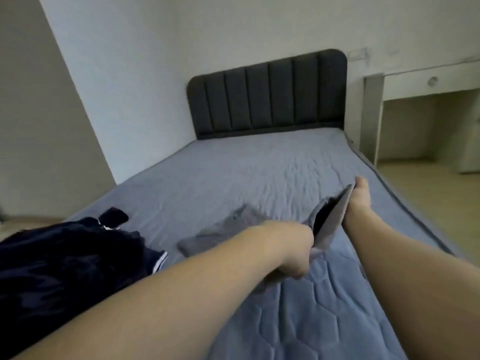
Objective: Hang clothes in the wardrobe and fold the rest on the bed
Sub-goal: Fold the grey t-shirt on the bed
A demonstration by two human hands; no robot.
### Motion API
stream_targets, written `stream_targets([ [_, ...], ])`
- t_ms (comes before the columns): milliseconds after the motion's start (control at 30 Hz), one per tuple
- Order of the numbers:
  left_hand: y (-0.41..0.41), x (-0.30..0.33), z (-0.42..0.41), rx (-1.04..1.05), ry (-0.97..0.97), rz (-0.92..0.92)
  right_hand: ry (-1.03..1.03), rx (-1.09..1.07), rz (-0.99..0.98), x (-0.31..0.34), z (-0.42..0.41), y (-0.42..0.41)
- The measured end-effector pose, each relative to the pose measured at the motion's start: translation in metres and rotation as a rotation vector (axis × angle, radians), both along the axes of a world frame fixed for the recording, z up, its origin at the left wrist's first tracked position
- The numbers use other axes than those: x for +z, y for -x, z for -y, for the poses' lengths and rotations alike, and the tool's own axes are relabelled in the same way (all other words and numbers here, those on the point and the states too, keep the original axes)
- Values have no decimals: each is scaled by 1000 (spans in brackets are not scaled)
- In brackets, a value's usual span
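Both forearms reach over the bed: left hand grips the near end of a grey garment, right hand pinches its far end, long axis stretched between them, dark clothes pile left of the left hand.

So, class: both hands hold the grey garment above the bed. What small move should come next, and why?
Probably lower the grey garment flat onto the bare blue mattress for folding. The left hand and right hand hold it stretched in the air, part of it already trails on the bed, and the dark clothes pile lies well aside.
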State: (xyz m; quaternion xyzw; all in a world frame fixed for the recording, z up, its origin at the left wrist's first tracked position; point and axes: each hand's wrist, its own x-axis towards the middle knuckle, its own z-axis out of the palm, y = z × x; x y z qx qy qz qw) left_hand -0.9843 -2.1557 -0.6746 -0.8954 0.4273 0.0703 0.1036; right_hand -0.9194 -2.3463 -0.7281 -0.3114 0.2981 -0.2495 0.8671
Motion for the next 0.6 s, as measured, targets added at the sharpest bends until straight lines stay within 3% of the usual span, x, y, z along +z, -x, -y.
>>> stream_targets([
  [133, 76, -106, 29, -114, -152, -51, -200, 15, -165, -109, 40, 78],
  [233, 117, -152, 35, -198, -241, 1, -223, 154, -223, -143, 64, 114],
  [300, 131, -169, 36, -173, -200, 69, -118, 282, -318, -146, 71, 121],
  [433, 126, -177, 39, 100, 3, 169, 291, 463, -582, -138, 66, 121],
  [533, 119, -187, 37, 325, -70, -164, 509, 325, -612, -140, 72, 118],
  [600, 121, -203, 36, 335, -119, -414, 662, 219, -603, -144, 78, 114],
])
